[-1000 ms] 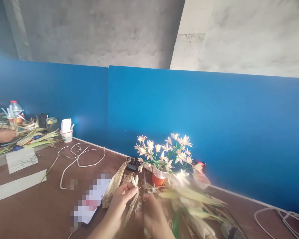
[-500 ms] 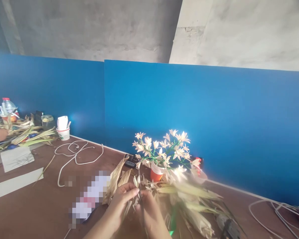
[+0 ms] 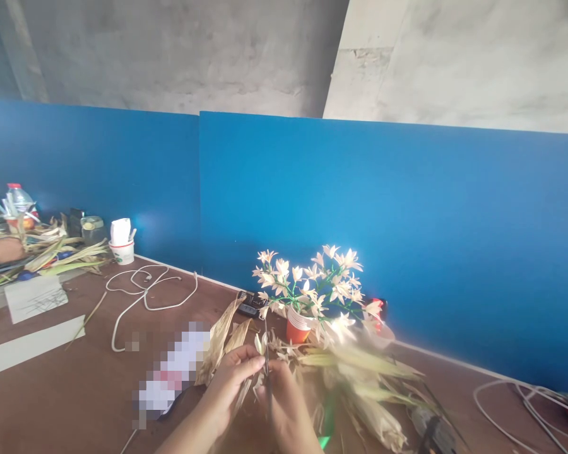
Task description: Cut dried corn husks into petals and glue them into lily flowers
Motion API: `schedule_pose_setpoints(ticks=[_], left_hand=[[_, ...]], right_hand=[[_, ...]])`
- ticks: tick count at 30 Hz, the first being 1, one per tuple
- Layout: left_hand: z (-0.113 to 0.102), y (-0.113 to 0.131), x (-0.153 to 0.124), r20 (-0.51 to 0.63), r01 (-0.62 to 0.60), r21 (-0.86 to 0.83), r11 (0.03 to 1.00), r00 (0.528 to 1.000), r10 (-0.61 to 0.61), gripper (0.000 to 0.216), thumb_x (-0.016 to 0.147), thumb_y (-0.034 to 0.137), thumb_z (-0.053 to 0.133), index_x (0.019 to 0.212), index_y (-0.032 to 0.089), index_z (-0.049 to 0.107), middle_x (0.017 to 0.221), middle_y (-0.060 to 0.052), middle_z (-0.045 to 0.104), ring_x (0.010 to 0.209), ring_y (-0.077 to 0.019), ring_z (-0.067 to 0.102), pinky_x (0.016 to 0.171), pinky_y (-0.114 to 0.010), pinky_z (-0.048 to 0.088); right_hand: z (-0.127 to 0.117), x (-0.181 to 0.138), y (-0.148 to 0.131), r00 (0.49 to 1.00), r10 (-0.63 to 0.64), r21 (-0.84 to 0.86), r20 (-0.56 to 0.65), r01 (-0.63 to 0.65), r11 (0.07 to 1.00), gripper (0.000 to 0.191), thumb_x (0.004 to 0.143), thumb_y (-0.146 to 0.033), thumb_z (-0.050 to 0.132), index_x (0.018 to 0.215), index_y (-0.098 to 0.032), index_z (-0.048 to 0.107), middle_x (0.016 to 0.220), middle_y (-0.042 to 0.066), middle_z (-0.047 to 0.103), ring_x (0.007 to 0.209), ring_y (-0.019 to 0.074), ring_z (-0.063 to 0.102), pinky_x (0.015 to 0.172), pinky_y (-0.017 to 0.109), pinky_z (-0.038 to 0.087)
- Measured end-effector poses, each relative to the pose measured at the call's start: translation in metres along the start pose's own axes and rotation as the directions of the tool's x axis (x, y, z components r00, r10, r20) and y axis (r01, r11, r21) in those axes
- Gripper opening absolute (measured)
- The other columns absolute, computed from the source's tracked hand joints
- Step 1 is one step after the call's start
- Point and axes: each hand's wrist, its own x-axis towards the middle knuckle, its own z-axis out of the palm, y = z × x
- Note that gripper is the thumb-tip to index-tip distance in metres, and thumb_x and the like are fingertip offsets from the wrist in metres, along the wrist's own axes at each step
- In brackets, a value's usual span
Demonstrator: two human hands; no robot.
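Observation:
My left hand (image 3: 234,378) is closed, with thumb and fingertips pinching a small pale corn-husk flower (image 3: 260,343). Close beside it, my right hand (image 3: 285,400) is closed around a thin dark rod-like thing (image 3: 266,340) that points upward along the flower; whether it is a wire or a tool I cannot tell. The fingertips of both hands nearly meet. Just beyond them stands an orange-and-white paper cup (image 3: 297,328) with pale husk flowers (image 3: 341,290) on green stems. Dry husk strips (image 3: 220,337) lie to the left of my hands.
Several green and dry corn husks (image 3: 369,384) spread at the right. White cables (image 3: 146,296) lie on the brown table (image 3: 94,403). A blurred-out packet (image 3: 175,372) is left of my hands. Another person's hand (image 3: 2,252) is at far left. A blue partition (image 3: 383,189) stands behind.
The view has shifted very slightly. My hands keep almost the same pose around the flower and thin dark thing. The other person's hand at far left appears slightly farther into view.

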Motion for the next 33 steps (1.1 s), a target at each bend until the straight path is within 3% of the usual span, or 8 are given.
schedule_pose_setpoints(ticks=[6, 14, 20, 24, 30, 33], left_hand=[[0.0, 0.002, 0.001, -0.014, 0.015, 0.006, 1.0, 1.0, -0.014, 0.022, 0.058, 0.028, 0.079, 0.063, 0.016, 0.061, 0.057, 0.003, 0.056, 0.057, -0.0111, 0.05, 0.055, -0.021, 0.039], [0.003, 0.006, -0.001, 0.0, 0.032, -0.031, 0.999, 0.999, -0.032, 0.024, 0.054, 0.028, 0.081, 0.059, 0.016, 0.061, 0.054, 0.003, 0.056, 0.054, -0.0106, 0.051, 0.052, -0.021, 0.041], [-0.002, 0.006, 0.001, -0.008, 0.028, 0.002, 1.0, 1.0, -0.028, 0.022, 0.057, 0.028, 0.079, 0.062, 0.017, 0.061, 0.055, 0.003, 0.057, 0.056, -0.0122, 0.054, 0.054, -0.022, 0.04], [-0.005, 0.006, 0.003, -0.01, 0.008, 0.06, 0.998, 1.0, -0.007, 0.019, 0.06, 0.028, 0.077, 0.063, 0.017, 0.062, 0.059, 0.002, 0.059, 0.059, -0.0135, 0.056, 0.057, -0.024, 0.041], [-0.007, 0.007, 0.004, -0.004, -0.007, 0.117, 0.993, 1.0, 0.008, 0.019, 0.06, 0.029, 0.076, 0.062, 0.018, 0.061, 0.059, 0.002, 0.059, 0.061, -0.0144, 0.056, 0.06, -0.025, 0.04], [-0.011, 0.009, 0.007, -0.005, 0.011, 0.16, 0.987, 1.0, -0.01, 0.021, 0.058, 0.031, 0.077, 0.061, 0.018, 0.061, 0.058, 0.002, 0.059, 0.062, -0.0153, 0.055, 0.064, -0.027, 0.04]], right_hand=[[-0.001, -0.001, 0.008, 1.0, 0.002, -0.009, -0.012, -0.002, 1.0, 0.024, 0.088, -0.036, 0.056, 0.108, -0.023, 0.053, 0.093, 0.004, 0.064, 0.087, 0.0161, 0.059, 0.078, 0.025, 0.046], [-0.003, -0.004, 0.011, 0.998, 0.057, -0.046, -0.036, -0.058, 0.997, 0.027, 0.087, -0.038, 0.057, 0.108, -0.022, 0.053, 0.091, 0.004, 0.065, 0.08, 0.0153, 0.059, 0.077, 0.026, 0.047], [-0.012, -0.001, 0.019, 0.996, 0.091, -0.055, -0.015, -0.092, 0.994, 0.033, 0.081, -0.042, 0.064, 0.103, -0.02, 0.055, 0.095, 0.007, 0.065, 0.086, 0.0192, 0.06, 0.069, 0.025, 0.048], [-0.016, 0.001, 0.022, 0.991, 0.131, -0.069, -0.019, -0.132, 0.989, 0.035, 0.076, -0.045, 0.069, 0.097, -0.02, 0.057, 0.082, 0.004, 0.064, 0.083, 0.0205, 0.06, 0.065, 0.026, 0.048], [-0.01, 0.0, 0.014, 0.982, 0.142, -0.076, -0.121, -0.152, 0.985, 0.035, 0.073, -0.048, 0.07, 0.092, -0.019, 0.06, 0.084, 0.005, 0.064, 0.076, 0.019, 0.059, 0.061, 0.026, 0.047], [-0.009, -0.001, 0.008, 0.975, 0.17, -0.084, -0.143, -0.183, 0.98, 0.034, 0.073, -0.048, 0.07, 0.09, -0.019, 0.061, 0.076, 0.003, 0.062, 0.069, 0.0173, 0.058, 0.059, 0.026, 0.047]])
